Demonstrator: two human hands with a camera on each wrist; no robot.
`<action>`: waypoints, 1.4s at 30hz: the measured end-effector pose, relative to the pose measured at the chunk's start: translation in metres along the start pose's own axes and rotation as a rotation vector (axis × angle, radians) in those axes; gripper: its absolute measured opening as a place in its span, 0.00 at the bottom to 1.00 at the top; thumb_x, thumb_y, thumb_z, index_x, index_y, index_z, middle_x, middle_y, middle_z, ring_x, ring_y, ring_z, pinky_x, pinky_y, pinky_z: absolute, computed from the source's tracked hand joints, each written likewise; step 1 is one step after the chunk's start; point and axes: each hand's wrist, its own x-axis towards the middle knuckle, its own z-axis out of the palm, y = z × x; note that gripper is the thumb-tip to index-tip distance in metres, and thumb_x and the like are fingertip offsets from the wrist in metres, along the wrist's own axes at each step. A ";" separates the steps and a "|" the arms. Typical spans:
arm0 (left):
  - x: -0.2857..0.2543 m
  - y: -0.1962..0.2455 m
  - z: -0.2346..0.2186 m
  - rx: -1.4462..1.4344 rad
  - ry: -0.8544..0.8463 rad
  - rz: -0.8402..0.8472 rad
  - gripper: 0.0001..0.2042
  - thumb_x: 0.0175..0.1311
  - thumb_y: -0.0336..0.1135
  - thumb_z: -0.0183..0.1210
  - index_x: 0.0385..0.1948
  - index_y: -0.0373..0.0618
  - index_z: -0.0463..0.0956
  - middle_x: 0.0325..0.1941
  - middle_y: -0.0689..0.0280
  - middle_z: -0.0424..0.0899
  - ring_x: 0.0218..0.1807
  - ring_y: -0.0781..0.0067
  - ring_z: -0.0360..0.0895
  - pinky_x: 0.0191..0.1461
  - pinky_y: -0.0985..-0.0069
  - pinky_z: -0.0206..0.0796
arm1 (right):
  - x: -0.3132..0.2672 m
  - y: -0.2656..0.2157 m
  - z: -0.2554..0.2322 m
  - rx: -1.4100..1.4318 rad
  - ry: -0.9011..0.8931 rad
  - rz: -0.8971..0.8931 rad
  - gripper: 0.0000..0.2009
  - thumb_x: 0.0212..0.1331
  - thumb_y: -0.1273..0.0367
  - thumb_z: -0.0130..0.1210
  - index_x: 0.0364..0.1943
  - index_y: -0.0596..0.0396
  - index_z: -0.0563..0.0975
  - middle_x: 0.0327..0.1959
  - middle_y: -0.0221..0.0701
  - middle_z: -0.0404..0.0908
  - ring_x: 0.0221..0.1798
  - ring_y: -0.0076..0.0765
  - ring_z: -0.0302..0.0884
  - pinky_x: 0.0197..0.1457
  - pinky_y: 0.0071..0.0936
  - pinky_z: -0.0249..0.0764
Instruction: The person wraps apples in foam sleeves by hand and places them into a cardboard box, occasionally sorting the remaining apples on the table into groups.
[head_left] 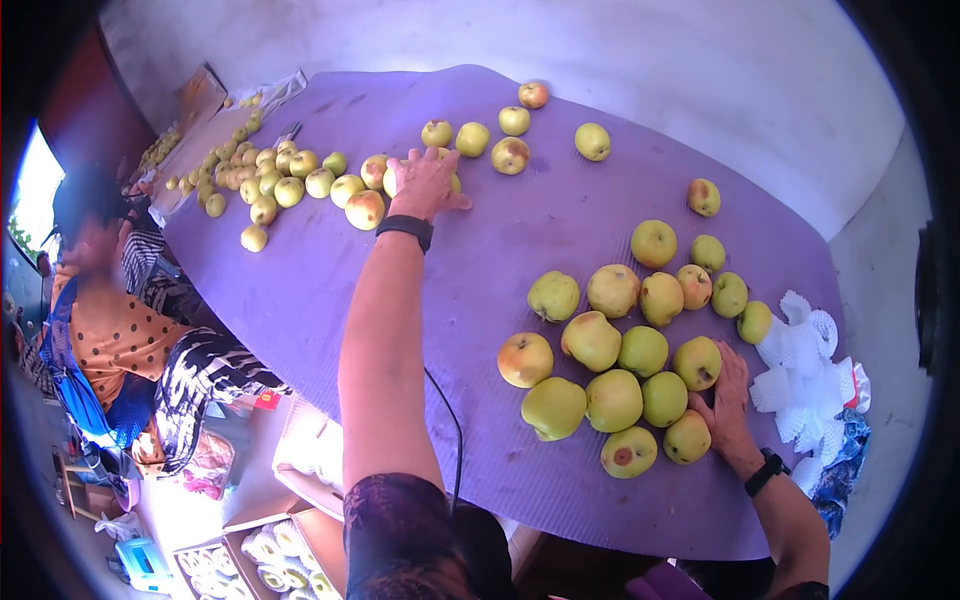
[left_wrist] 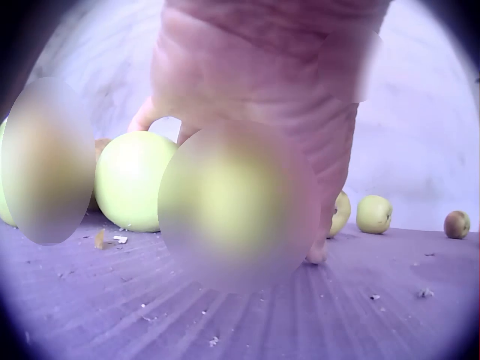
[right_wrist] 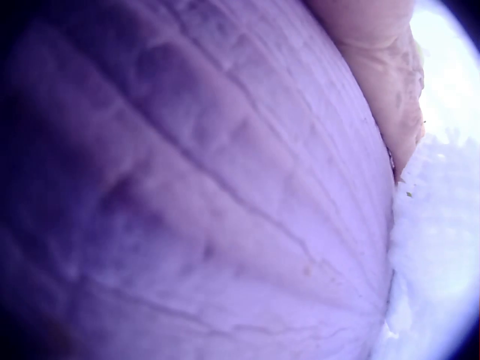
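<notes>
The left hand [head_left: 425, 183] is stretched far across the purple desk [head_left: 480, 280], palm down on a yellow-green apple [head_left: 392, 181] at the near end of a long row of apples [head_left: 270, 180]. Its fingers are curled over the fruit, which peeks out at the hand's left edge and beneath the thumb. In the left wrist view a blurred apple [left_wrist: 236, 206] sits right under the palm, with another apple [left_wrist: 131, 180] just beside it to the left.

The right hand [head_left: 728, 395] lies flat, fingers straight, against the right edge of a nearer cluster of apples [head_left: 615, 340]. Its fingertips touch an apple [head_left: 697, 362] ahead of it, and a second apple [head_left: 687, 438] sits against its left side. White foam fruit nets [head_left: 805, 360] lie just right of this hand.
</notes>
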 end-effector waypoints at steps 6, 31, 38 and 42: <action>-0.001 0.002 0.019 0.096 0.100 -0.026 0.31 0.42 0.50 0.67 0.55 0.60 0.72 0.61 0.59 0.69 0.64 0.55 0.65 0.64 0.37 0.50 | -0.001 0.002 0.002 -0.031 -0.001 -0.005 0.38 0.49 0.52 0.56 0.62 0.62 0.62 0.64 0.47 0.61 0.70 0.52 0.52 0.73 0.51 0.41; -0.022 -0.004 -0.002 0.048 0.037 -0.159 0.40 0.40 0.60 0.69 0.56 0.47 0.70 0.60 0.54 0.66 0.66 0.44 0.60 0.59 0.42 0.59 | -0.001 -0.002 0.003 -0.013 0.033 0.006 0.37 0.50 0.51 0.57 0.61 0.61 0.63 0.64 0.44 0.62 0.70 0.52 0.53 0.73 0.51 0.42; -0.026 -0.023 -0.001 -0.109 0.066 -0.015 0.36 0.35 0.49 0.72 0.53 0.48 0.74 0.55 0.48 0.69 0.57 0.38 0.68 0.59 0.52 0.65 | -0.001 0.002 0.003 -0.005 0.057 -0.020 0.34 0.52 0.51 0.55 0.59 0.60 0.66 0.64 0.45 0.63 0.69 0.51 0.54 0.72 0.50 0.44; -0.037 -0.012 -0.013 -0.098 0.049 -0.045 0.31 0.34 0.45 0.72 0.48 0.46 0.78 0.51 0.47 0.71 0.55 0.39 0.69 0.57 0.55 0.67 | 0.001 -0.003 -0.002 0.008 0.064 -0.036 0.34 0.52 0.50 0.55 0.58 0.60 0.66 0.63 0.45 0.63 0.69 0.50 0.55 0.72 0.48 0.44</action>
